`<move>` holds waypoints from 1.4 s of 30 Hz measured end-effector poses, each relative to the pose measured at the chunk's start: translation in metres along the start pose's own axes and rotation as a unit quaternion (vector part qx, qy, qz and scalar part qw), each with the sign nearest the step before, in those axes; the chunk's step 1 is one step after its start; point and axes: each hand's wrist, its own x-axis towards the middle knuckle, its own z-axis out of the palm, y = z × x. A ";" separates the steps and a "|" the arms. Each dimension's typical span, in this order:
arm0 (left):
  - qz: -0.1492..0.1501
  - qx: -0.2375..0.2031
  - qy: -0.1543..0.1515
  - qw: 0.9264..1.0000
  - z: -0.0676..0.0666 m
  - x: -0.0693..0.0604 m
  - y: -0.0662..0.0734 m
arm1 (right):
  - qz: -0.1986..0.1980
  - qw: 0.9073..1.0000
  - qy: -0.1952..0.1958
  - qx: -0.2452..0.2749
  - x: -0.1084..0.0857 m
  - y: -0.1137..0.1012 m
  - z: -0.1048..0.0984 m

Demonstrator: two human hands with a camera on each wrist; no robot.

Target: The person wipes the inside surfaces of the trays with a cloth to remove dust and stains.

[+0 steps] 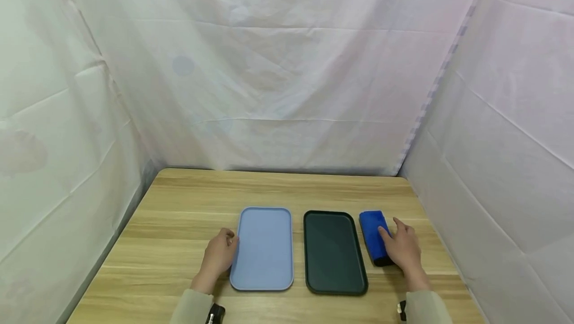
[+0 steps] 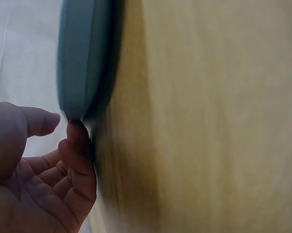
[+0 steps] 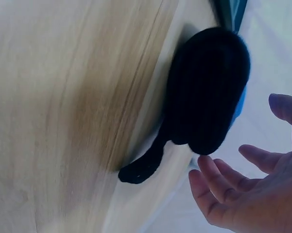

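Note:
A light blue tray (image 1: 264,249) lies flat on the wooden table. My left hand (image 1: 220,251) is at its left edge; in the left wrist view a fingertip touches the tray's rim (image 2: 80,58) from below, while the thumb (image 2: 46,121) stands a little apart from it. A folded or rolled blue cloth (image 1: 373,234) with a dark end lies at the right. Beside it is my right hand (image 1: 403,248), fingers spread and loosely bent. In the right wrist view the cloth's end (image 3: 209,87) looks nearly black, with a loose flap, and the fingertips are just beside it.
A dark green tray (image 1: 335,253) lies between the blue tray and the cloth. The wooden table (image 1: 179,224) is bordered by white hanging sheets (image 1: 287,75) at the back and both sides.

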 end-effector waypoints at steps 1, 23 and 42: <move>0.003 0.004 0.000 1.000 0.000 0.000 -0.001 | 0.005 1.000 -0.007 0.000 0.002 0.002 -0.001; 0.032 0.036 -0.041 0.998 0.012 0.007 -0.002 | 0.066 0.991 -0.109 0.052 0.027 0.015 0.004; 0.022 0.056 -0.053 0.997 0.010 0.012 -0.002 | 0.070 0.989 -0.108 0.068 0.023 0.009 0.008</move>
